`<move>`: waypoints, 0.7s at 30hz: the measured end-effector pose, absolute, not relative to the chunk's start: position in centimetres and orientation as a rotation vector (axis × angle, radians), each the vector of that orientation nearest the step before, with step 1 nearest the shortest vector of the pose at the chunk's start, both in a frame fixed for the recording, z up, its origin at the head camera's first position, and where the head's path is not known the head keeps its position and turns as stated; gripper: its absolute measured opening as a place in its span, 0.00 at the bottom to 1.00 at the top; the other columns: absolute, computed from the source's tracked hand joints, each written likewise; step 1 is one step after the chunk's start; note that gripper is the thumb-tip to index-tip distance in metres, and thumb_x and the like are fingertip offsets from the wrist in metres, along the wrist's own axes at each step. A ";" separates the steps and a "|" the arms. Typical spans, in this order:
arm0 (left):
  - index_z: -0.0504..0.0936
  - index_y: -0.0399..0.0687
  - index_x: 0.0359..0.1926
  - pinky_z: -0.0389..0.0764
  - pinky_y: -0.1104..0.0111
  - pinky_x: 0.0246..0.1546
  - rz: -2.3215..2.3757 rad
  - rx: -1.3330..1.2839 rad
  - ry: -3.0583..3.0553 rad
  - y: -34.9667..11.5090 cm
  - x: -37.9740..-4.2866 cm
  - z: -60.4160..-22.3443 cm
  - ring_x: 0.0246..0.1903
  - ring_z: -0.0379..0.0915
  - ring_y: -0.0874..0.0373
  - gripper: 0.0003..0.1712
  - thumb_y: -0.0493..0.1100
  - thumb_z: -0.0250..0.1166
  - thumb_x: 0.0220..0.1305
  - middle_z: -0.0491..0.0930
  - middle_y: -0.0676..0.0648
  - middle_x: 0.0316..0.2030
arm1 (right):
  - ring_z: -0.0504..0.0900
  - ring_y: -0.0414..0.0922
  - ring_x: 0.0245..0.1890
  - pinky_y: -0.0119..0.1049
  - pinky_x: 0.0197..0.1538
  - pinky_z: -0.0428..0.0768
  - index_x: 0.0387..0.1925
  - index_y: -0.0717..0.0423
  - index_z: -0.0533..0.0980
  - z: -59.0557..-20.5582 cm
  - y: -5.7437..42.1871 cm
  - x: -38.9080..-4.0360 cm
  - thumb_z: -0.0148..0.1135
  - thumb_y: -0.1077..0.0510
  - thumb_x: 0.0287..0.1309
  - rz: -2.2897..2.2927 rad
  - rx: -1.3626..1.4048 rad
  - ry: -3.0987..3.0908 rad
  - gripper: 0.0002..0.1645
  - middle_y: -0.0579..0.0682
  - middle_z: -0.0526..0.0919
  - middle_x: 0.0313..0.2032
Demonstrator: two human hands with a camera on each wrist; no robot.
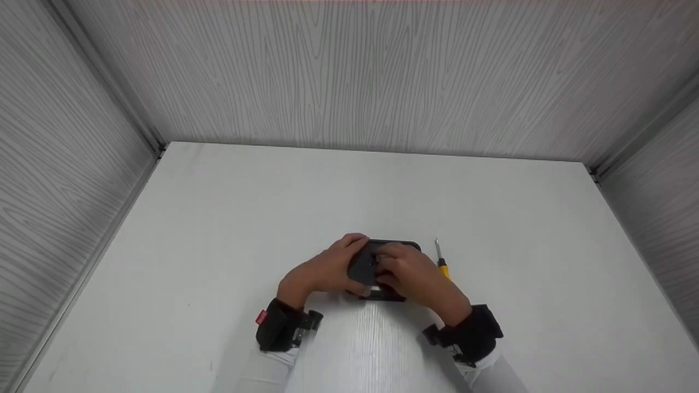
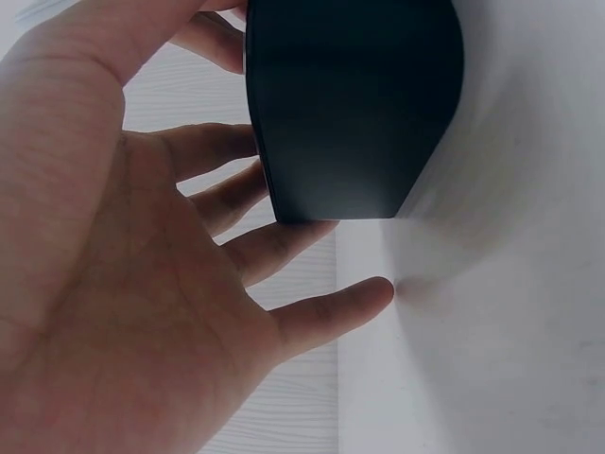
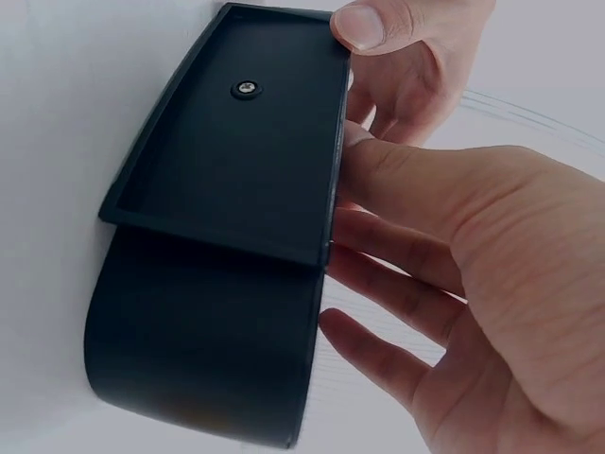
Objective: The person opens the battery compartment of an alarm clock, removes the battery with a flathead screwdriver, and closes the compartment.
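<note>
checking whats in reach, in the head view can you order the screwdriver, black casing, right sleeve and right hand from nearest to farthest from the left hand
1. Black casing: gripped by the left hand.
2. Right hand: at the casing's right part.
3. Yellow-handled screwdriver: just right of the right hand.
4. Right sleeve: lower right, at the frame's bottom edge.

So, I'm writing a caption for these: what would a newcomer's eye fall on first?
Probably the left hand and right hand holding a black casing over the near middle of the white table. Next, perhaps, the yellow-handled screwdriver, lying just right of them, its handle partly hidden. In the right wrist view, a shiny screw head stands out in the casing's recessed face.
</note>
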State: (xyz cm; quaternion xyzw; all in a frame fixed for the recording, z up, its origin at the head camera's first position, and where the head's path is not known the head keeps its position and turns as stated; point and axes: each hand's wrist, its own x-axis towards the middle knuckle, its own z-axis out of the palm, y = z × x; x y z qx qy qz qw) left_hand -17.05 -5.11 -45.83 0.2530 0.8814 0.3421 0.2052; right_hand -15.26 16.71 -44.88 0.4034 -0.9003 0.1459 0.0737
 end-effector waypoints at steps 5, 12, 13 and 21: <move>0.51 0.49 0.76 0.65 0.57 0.67 0.947 0.695 2.457 -5.1 -17.0 -45.7 0.70 0.54 0.54 0.60 0.56 0.74 0.48 0.51 0.52 0.74 | 0.81 0.48 0.52 0.43 0.56 0.80 0.34 0.53 0.85 -44.5 16.8 -15.0 0.71 0.60 0.53 0.431 1.191 -2.763 0.05 0.49 0.84 0.46; 0.51 0.49 0.76 0.65 0.57 0.67 0.946 0.680 2.457 -5.0 -16.9 -45.5 0.70 0.54 0.54 0.60 0.55 0.75 0.48 0.51 0.53 0.74 | 0.81 0.44 0.44 0.38 0.48 0.82 0.31 0.53 0.86 -44.1 16.7 -14.6 0.71 0.60 0.52 0.410 1.152 -2.815 0.03 0.47 0.84 0.38; 0.51 0.49 0.76 0.65 0.57 0.67 0.946 0.678 2.458 -5.0 -16.9 -45.5 0.70 0.54 0.54 0.60 0.55 0.75 0.48 0.51 0.53 0.74 | 0.81 0.43 0.43 0.38 0.47 0.82 0.31 0.53 0.86 -44.1 16.7 -14.5 0.71 0.61 0.52 0.402 1.149 -2.818 0.02 0.47 0.84 0.37; 0.52 0.49 0.76 0.65 0.58 0.67 0.924 0.686 2.476 -4.9 -17.0 -45.7 0.70 0.55 0.55 0.59 0.55 0.74 0.48 0.51 0.53 0.74 | 0.79 0.43 0.35 0.38 0.44 0.81 0.25 0.53 0.84 -43.9 16.4 -14.3 0.69 0.63 0.52 0.329 1.176 -2.756 0.03 0.46 0.82 0.31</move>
